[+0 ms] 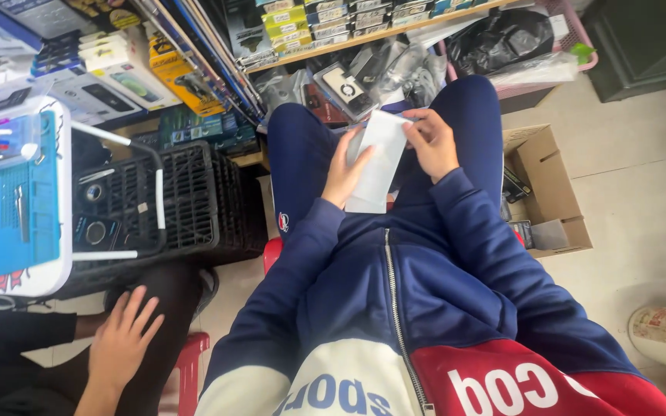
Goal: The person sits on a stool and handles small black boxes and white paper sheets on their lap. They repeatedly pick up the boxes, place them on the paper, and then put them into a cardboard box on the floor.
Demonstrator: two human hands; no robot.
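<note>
I sit with my knees apart in blue trousers and hold a flat white packet [379, 158] above my lap. My left hand [343, 171] grips its left edge with the fingers up along the side. At the packet's top right corner, the fingers of my right hand [431, 140] pinch it. The packet stands roughly upright, tilted a little to the right.
A black plastic crate [186, 200] stands to my left beside a white table with a blue mat [9, 192]. An open cardboard box [545, 192] sits on the floor at my right. Another person's hand [121, 343] rests on a dark knee at lower left. Shelves of boxed goods [325, 23] fill the back.
</note>
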